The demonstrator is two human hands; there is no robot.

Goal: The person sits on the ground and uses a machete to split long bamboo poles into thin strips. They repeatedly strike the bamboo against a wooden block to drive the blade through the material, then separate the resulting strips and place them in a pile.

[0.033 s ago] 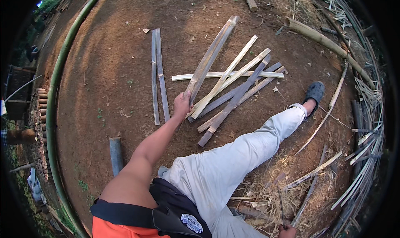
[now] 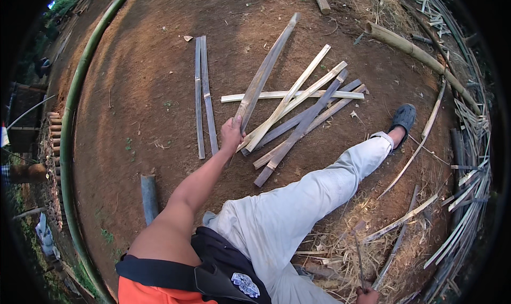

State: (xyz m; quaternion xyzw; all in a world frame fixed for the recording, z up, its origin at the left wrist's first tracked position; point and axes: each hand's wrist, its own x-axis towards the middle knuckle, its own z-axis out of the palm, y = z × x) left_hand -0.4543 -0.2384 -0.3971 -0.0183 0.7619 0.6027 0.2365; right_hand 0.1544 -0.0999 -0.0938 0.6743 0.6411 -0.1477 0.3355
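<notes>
My left hand (image 2: 232,132) is closed round the near end of a long split bamboo strip (image 2: 266,66), whose far end slants up and away to the right. Beside and partly under it lies a fanned, crossing pile of bamboo strips, some pale (image 2: 301,87), some grey-brown (image 2: 302,127). Two greyish strips (image 2: 205,91) lie side by side left of the hand. At the lower edge my right hand (image 2: 367,295) shows only in part, closed on a thin dark tool (image 2: 359,259) pointing away from me; its kind is unclear.
My outstretched leg (image 2: 330,179) in pale trousers ends in a dark clog (image 2: 403,118). Shavings (image 2: 330,245) and strips litter the ground near my right hand. A green bamboo pole (image 2: 67,123) curves along the left. A thick bamboo pole (image 2: 404,47) lies far right; a short bamboo piece (image 2: 149,197) stands near left.
The bamboo strip in my left hand has turned slightly, and its far end has shifted a little up and left. My right hand looks unmoved.
</notes>
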